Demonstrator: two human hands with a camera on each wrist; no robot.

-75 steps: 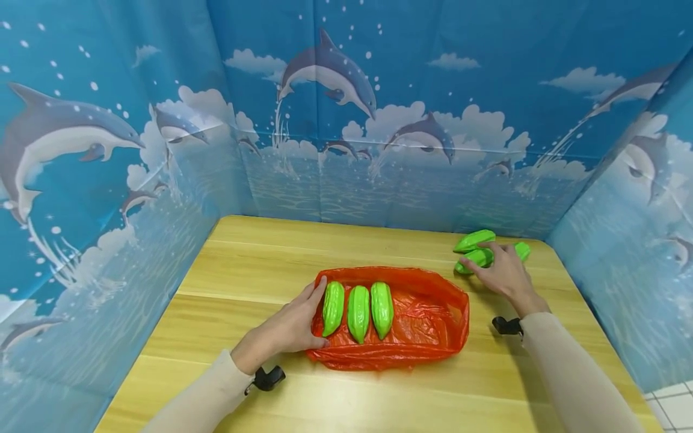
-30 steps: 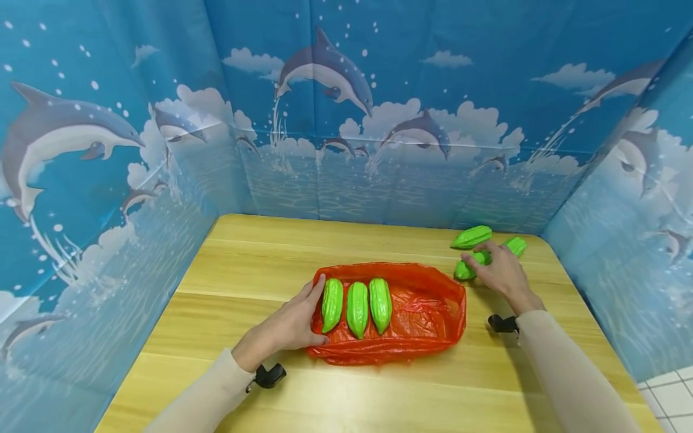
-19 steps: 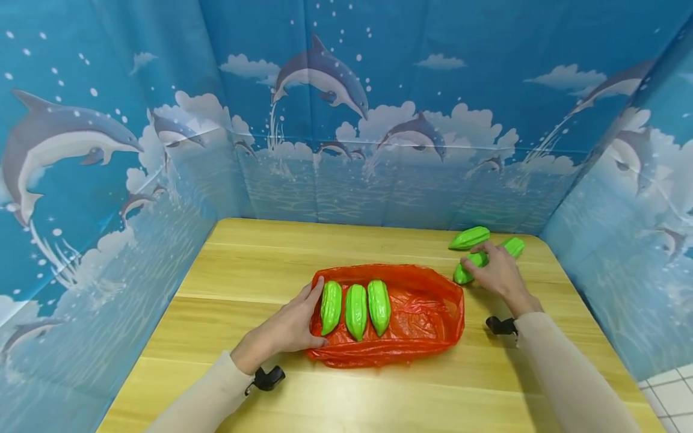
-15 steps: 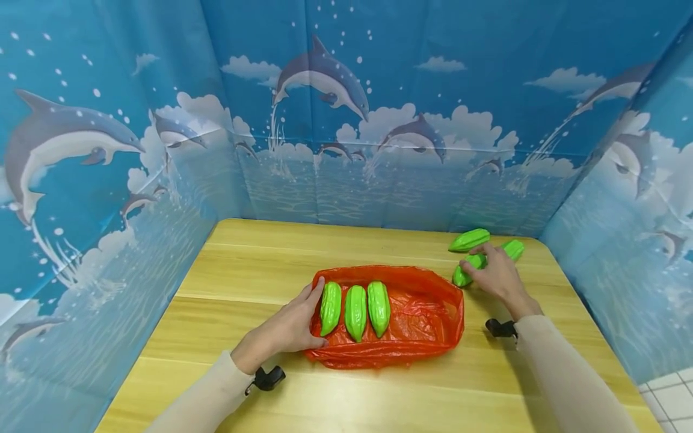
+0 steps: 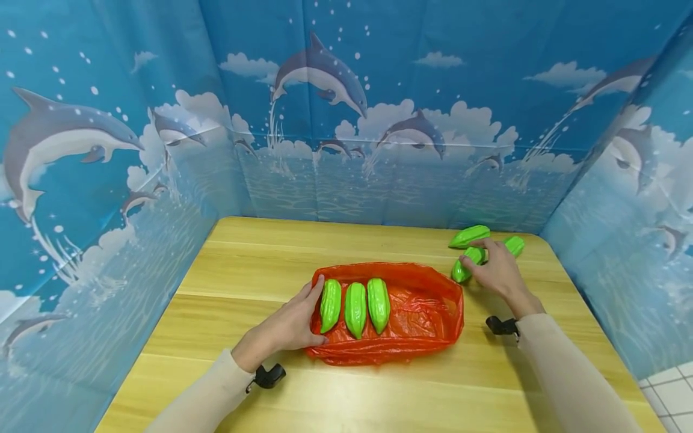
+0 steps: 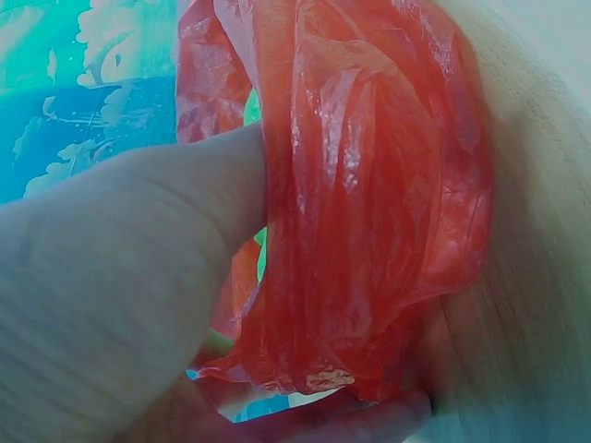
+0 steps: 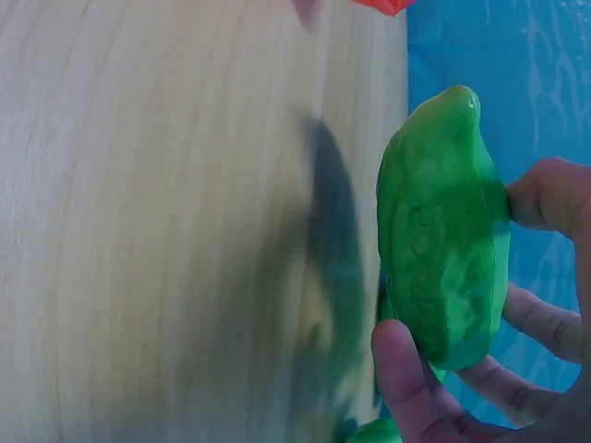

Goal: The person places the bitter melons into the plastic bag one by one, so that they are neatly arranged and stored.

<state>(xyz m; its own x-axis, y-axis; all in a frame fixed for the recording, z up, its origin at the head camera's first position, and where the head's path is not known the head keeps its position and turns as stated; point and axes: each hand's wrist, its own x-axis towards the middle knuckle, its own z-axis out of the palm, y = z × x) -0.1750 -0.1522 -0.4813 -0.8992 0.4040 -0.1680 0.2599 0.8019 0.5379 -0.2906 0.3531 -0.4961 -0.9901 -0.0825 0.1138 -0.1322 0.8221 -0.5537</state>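
A red plastic bag [image 5: 417,322] lies on the table with its mouth spread wide, three ridged green gourds side by side in its left half; one is the gourd [image 5: 355,310]. My left hand [image 5: 287,322] holds the bag's left end. In the left wrist view a digit of that hand reaches inside behind the red plastic [image 6: 351,203], other fingers showing below. At the back right, my right hand [image 5: 498,270] grips another green gourd [image 7: 443,231] between thumb and fingertips. Its shadow falls on the table. Two more gourds lie nearby, one farther back [image 5: 470,236], one partly behind the hand [image 5: 514,245].
The wooden table [image 5: 233,258] has its back edge against a blue dolphin-print curtain [image 5: 346,180], which also stands along both sides. White floor tiles [image 5: 674,397] show at the lower right. A black wrist device [image 5: 269,377] sits under each wrist.
The gourd in my right hand has turned and shifted slightly left, away from the others at the back right. The left hand and the bag hold nearly still. The head view has shifted a little.
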